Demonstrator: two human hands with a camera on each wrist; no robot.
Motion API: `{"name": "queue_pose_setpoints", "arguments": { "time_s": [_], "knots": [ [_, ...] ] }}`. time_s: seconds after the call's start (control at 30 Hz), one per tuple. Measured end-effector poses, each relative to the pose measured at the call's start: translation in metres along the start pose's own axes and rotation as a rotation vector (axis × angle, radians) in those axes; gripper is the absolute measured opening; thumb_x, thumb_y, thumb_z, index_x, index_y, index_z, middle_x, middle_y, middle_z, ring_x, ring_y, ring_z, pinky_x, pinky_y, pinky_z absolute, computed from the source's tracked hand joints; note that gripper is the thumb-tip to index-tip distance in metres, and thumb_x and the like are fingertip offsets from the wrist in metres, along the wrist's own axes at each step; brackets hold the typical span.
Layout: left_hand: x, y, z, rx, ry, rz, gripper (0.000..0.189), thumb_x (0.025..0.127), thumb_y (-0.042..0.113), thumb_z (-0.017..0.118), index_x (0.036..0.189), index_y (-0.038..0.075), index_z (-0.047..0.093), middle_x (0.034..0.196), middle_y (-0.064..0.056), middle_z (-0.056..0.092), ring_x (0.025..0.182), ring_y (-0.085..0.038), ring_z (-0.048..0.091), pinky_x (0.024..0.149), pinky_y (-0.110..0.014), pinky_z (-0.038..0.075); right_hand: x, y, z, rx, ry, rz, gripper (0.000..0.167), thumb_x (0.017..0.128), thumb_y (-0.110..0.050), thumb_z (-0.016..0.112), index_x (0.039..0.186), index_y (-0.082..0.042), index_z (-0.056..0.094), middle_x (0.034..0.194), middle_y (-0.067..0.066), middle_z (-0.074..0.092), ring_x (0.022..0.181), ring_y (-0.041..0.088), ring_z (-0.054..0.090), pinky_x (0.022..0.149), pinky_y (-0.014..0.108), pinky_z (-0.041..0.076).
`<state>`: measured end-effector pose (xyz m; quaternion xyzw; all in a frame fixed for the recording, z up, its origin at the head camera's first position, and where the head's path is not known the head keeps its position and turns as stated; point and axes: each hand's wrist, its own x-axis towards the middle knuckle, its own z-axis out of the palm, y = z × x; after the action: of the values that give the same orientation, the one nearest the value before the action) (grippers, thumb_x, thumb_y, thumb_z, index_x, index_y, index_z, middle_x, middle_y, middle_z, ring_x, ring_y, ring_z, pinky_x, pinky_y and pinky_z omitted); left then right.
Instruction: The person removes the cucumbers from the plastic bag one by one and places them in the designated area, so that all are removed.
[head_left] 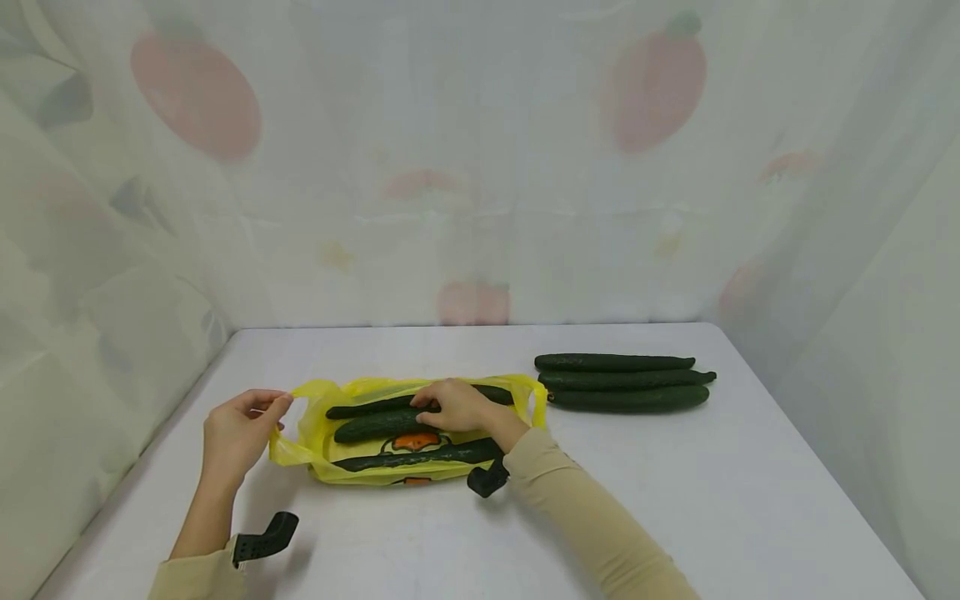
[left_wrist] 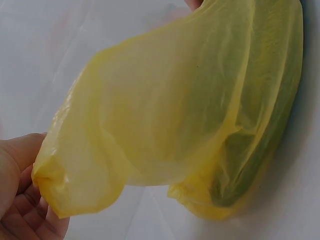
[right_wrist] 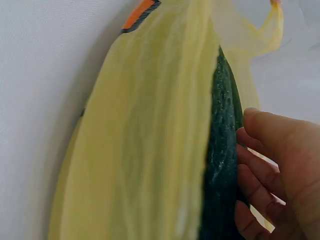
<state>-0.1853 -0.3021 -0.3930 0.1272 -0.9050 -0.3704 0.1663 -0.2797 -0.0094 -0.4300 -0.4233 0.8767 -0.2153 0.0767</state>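
A yellow plastic bag (head_left: 318,433) lies on its side with its mouth spread, several cucumbers inside. My left hand (head_left: 236,433) pinches its left handle between thumb and fingers; the left wrist view shows the thin film (left_wrist: 80,185) at the fingertips. Inside the bag's mouth, my right hand (head_left: 461,406) rests over the middle cucumber (head_left: 375,427), thumb and forefinger apart. Behind it is the back cucumber (head_left: 360,410), and along the front edge lies another cucumber (head_left: 420,458). In the right wrist view, loosely bent fingers (right_wrist: 257,172) touch a dark cucumber (right_wrist: 220,150).
Three more cucumbers (head_left: 626,381) lie side by side at the table's back right, just right of the bag. The white table (head_left: 390,542) meets pale curtains (head_left: 480,167) printed with fruit at the back and sides. Black wrist mounts (head_left: 266,537) stick out from the sleeves.
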Motion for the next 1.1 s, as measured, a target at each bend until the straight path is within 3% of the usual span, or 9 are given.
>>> {"name": "queue_pose_setpoints", "arguments": {
  "time_s": [0.23, 0.4, 0.57, 0.73, 0.97, 1.1],
  "knots": [
    [0.000, 0.000, 0.000, 0.006, 0.003, -0.001, 0.038, 0.087, 0.043, 0.058, 0.100, 0.009, 0.068, 0.085, -0.008, 0.067, 0.059, -0.001, 0.057, 0.046, -0.024, 0.042, 0.000, -0.003, 0.001, -0.082, -0.001, -0.005, 0.030, 0.092, -0.028, 0.056, 0.120, -0.016, 0.062, 0.119, -0.004, 0.061, 0.111, 0.011, 0.055, 0.101, 0.028, 0.037],
    [0.000, 0.000, 0.000, 0.011, 0.004, -0.006, 0.038, 0.087, 0.043, 0.058, 0.100, 0.009, 0.068, 0.085, -0.008, 0.067, 0.059, -0.001, 0.057, 0.047, -0.023, 0.043, -0.002, -0.002, 0.002, -0.039, -0.045, 0.012, 0.032, 0.092, -0.027, 0.056, 0.123, -0.020, 0.058, 0.123, -0.006, 0.058, 0.111, 0.009, 0.054, 0.093, 0.024, 0.043],
    [0.000, 0.000, 0.001, 0.000, 0.000, -0.009, 0.039, 0.087, 0.044, 0.058, 0.101, 0.008, 0.068, 0.088, -0.010, 0.068, 0.059, -0.002, 0.057, 0.046, -0.023, 0.043, -0.005, 0.000, 0.004, -0.013, -0.073, 0.024, 0.038, 0.092, -0.027, 0.057, 0.129, -0.022, 0.051, 0.129, -0.006, 0.053, 0.088, 0.004, 0.058, 0.084, 0.022, 0.044],
    [0.000, -0.001, 0.002, -0.002, 0.005, -0.009, 0.039, 0.087, 0.043, 0.059, 0.100, 0.008, 0.068, 0.089, -0.010, 0.067, 0.059, -0.002, 0.058, 0.046, -0.023, 0.043, -0.006, -0.002, 0.007, -0.016, -0.096, 0.027, 0.043, 0.092, -0.027, 0.057, 0.134, -0.024, 0.047, 0.133, -0.004, 0.051, 0.061, 0.005, 0.048, 0.075, 0.021, 0.043],
    [0.000, -0.001, 0.002, -0.004, 0.010, -0.005, 0.038, 0.087, 0.043, 0.059, 0.099, 0.008, 0.068, 0.087, -0.009, 0.067, 0.058, -0.002, 0.058, 0.045, -0.023, 0.043, -0.005, -0.003, 0.010, -0.051, -0.093, 0.015, 0.044, 0.092, -0.026, 0.057, 0.134, -0.023, 0.047, 0.134, -0.004, 0.051, 0.052, 0.004, 0.043, 0.076, 0.020, 0.043],
    [0.000, -0.002, 0.002, 0.000, 0.011, -0.008, 0.039, 0.087, 0.043, 0.059, 0.100, 0.008, 0.068, 0.088, -0.011, 0.067, 0.058, -0.002, 0.057, 0.046, -0.022, 0.043, -0.005, 0.000, 0.013, -0.056, -0.064, -0.002, 0.043, 0.091, -0.025, 0.057, 0.133, -0.023, 0.048, 0.132, -0.004, 0.052, 0.044, 0.004, 0.031, 0.064, 0.017, 0.039]
  ]
}}
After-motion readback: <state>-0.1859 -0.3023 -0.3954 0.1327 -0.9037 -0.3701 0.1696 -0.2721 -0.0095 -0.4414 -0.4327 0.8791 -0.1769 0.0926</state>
